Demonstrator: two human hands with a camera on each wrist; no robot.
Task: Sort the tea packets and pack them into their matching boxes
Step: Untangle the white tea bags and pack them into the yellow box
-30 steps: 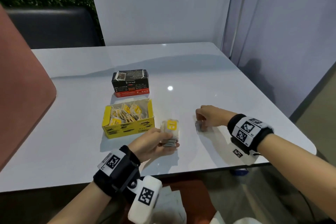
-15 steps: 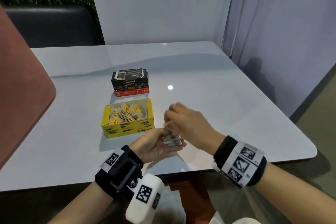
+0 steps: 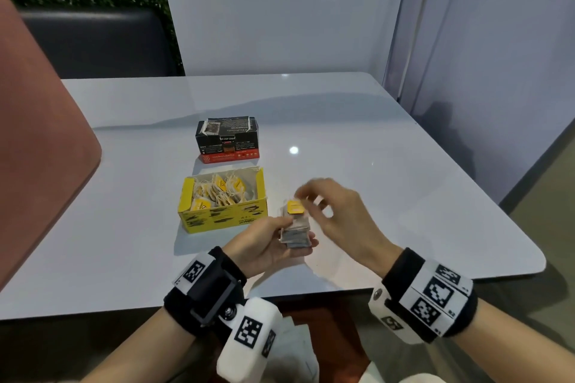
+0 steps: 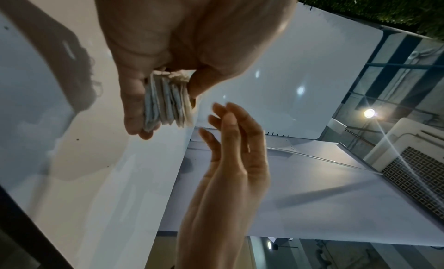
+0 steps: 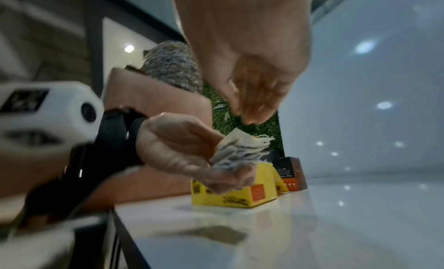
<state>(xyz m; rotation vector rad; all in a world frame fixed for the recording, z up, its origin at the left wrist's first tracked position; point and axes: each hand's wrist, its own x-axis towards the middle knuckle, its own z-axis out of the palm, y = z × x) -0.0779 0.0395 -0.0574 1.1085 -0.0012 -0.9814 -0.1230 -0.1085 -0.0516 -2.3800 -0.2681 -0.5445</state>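
Holding a stack of tea packets (image 3: 295,228), the left hand (image 3: 267,246) has its thumb on one side and its fingers curled under the other, just above the near part of the white table (image 3: 389,165). From the head view you can see a yellow tag (image 3: 295,207) on top of the stack. The left wrist view shows only the thin paper edges of the packets (image 4: 167,104), side by side like pages. The right wrist view shows white strings (image 5: 260,141) sticking out of the far end.

The right hand (image 3: 334,211) is just above the stack, blurry, with loose, spread fingers (image 4: 225,119) and nothing in it. Whether it touches the top packet is hard to tell.

Just to the left of the stack sits a yellow box (image 3: 222,218) with its top open. It is full of tea bags with yellow tags (image 3: 219,191). Behind it stands a black and red box (image 3: 227,140), closed, with bits of tape on top. In the right wrist view both boxes line up, one behind the other.
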